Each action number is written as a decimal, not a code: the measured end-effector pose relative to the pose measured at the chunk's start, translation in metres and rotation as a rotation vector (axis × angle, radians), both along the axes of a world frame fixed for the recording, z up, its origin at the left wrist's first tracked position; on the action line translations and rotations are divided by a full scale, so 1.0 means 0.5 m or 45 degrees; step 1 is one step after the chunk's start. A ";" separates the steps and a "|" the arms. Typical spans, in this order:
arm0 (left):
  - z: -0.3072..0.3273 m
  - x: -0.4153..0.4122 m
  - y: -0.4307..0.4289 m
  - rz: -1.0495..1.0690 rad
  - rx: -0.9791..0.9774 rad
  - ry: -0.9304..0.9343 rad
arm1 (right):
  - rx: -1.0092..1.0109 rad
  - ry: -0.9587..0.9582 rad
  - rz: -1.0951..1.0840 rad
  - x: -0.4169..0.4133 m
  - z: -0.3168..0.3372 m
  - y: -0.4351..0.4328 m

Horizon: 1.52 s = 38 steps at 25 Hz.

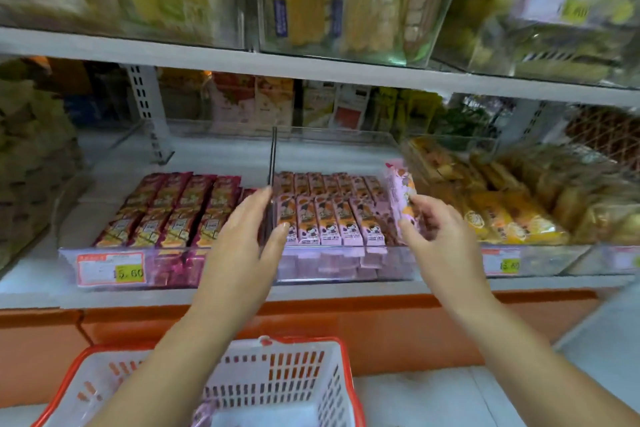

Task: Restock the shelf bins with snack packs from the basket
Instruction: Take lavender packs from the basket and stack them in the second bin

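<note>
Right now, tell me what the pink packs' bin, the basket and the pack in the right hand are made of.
Bin: clear rigid plastic, probably acrylic; packs show through its glossy walls. Basket: moulded matt plastic, white slotted walls, red rim. Pack in the right hand: thin printed pink film with a slight sheen, likely plastic; blurred.

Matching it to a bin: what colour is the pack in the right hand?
The pack is pink and orange, head view.

pink snack pack (400, 194) upright at clear bin's (394, 263) right edge.
</note>
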<state>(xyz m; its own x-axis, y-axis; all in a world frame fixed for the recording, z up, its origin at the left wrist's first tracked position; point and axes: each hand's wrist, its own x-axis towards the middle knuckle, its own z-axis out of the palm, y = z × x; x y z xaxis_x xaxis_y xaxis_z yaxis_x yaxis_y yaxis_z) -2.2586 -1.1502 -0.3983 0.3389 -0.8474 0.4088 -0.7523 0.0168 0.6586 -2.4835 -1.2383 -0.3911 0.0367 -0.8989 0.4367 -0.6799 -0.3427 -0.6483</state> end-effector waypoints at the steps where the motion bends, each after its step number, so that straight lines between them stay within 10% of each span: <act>1: -0.003 -0.001 -0.015 0.042 0.069 -0.038 | 0.029 0.146 -0.040 -0.004 0.005 -0.024; 14: -0.017 0.018 -0.033 0.071 0.086 -0.061 | 0.300 0.503 0.083 0.023 -0.010 -0.056; 20: -0.137 0.053 0.124 0.082 -0.117 0.133 | -0.331 -0.044 0.257 0.066 -0.044 0.070; 28: -0.428 0.132 0.300 0.126 0.792 0.499 | 1.024 0.651 0.858 0.255 -0.515 0.262; 38: -0.495 0.153 0.349 0.155 1.009 0.702 | 1.358 0.926 0.764 0.379 -0.732 0.269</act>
<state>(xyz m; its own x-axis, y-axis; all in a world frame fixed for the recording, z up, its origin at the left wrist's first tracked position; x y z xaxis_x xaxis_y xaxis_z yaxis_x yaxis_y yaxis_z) -2.1820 -0.9757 -0.6459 0.4151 -0.7551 -0.5074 -0.3023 -0.6405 0.7060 -2.2940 -1.1039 -0.7573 0.4427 -0.5482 -0.7096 -0.8967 -0.2709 -0.3502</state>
